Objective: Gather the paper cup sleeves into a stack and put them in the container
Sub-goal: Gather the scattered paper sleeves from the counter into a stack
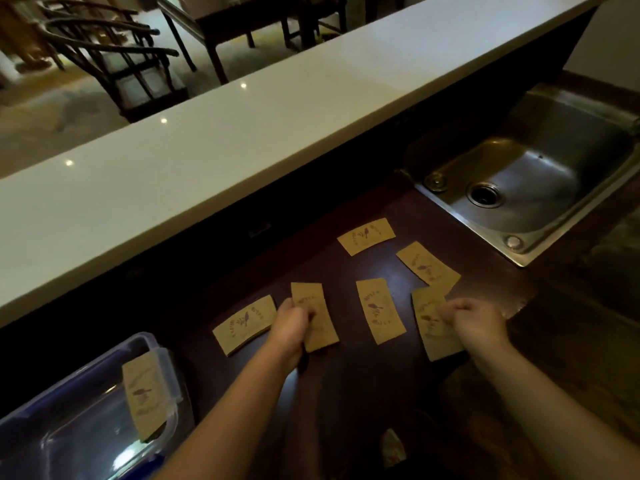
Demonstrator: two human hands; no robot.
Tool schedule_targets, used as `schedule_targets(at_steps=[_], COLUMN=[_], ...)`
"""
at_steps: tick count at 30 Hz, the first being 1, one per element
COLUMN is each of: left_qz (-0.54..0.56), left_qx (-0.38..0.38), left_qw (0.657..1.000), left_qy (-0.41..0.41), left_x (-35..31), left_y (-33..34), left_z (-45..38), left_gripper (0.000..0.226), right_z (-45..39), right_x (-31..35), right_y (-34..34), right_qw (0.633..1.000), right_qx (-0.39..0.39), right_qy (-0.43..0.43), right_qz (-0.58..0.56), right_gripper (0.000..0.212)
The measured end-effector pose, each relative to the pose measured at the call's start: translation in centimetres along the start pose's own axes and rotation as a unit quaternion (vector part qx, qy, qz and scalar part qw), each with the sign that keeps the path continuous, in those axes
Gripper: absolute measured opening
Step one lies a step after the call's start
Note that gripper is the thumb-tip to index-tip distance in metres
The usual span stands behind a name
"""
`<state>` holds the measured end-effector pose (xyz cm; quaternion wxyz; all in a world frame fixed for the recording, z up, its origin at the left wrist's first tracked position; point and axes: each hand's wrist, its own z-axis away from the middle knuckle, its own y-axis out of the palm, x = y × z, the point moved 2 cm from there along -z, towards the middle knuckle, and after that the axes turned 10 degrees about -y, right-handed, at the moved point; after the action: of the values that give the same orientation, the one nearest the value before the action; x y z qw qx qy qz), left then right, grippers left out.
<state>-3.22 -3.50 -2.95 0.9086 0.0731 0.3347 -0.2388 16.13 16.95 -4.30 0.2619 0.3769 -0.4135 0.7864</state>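
Several flat brown paper cup sleeves with a bird print lie spread on the dark wooden counter (349, 368). My left hand (292, 323) pinches one sleeve (317, 315) near the middle. My right hand (476, 322) grips another sleeve (433, 327) at the right. Loose sleeves lie at the left (242, 323), in the middle (379, 315), farther back (366, 235) and at the right back (427, 266). A clear plastic container (86, 410) with blue clips stands at the lower left, with one sleeve (143, 398) leaning inside it.
A steel sink (540, 181) is set into the counter at the right. A raised white bar top (242, 133) runs along the back. Dark chairs and tables stand beyond it. A small pale object (393, 446) lies near the bottom edge.
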Motion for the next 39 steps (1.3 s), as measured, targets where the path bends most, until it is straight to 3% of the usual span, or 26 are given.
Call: schedule_targets(at_steps=[2,5,10,16,21,26,31,33,39], left_qz=[0.042,0.104,0.182,0.21,0.204,0.185,0.188,0.189,0.199], left_qx=[0.013,0.044,0.084,0.106,0.022,-0.023,-0.019,-0.016,-0.004], left_qw=[0.999,0.993,0.978,0.972,0.979,0.982,0.982,0.982,0.98], left_qy=[-0.004,-0.028,-0.055,-0.023,0.01,0.004,-0.005,-0.002,-0.015], left_x=[0.3,0.4,0.2,1.1,2.3,2.9,2.7,2.7,3.3], left_y=[-0.4,-0.8,-1.4,-2.9,-3.8,-4.0,-3.9,-3.7,-2.9], left_z=[1.1,2.8,4.9,6.1,6.3,6.3,6.2,6.3,6.2], left_gripper=[0.029,0.032,0.037,0.037,0.021,0.019,0.015,0.014,0.018], right_z=[0.7,2.2,5.3,8.1,9.1,8.9,4.8,3.5,3.4], right_x=[1.3,4.1,8.4,9.6,7.8,6.8,4.8,3.8,2.1], right_y=[0.3,2.2,7.3,12.3,15.0,14.8,10.2,8.4,8.4], right_qw=[0.991,0.974,0.946,0.937,0.95,0.957,0.982,0.969,0.922], right_qx=[0.023,0.112,0.25,0.294,0.266,0.252,0.061,-0.001,0.011], right_qy=[0.021,-0.001,-0.074,-0.126,-0.165,-0.145,-0.164,-0.17,-0.184], right_qz=[-0.133,-0.196,-0.192,-0.137,-0.011,-0.017,0.071,0.179,0.339], right_gripper=[0.003,0.003,0.009,0.011,0.011,0.019,0.029,0.041,0.057])
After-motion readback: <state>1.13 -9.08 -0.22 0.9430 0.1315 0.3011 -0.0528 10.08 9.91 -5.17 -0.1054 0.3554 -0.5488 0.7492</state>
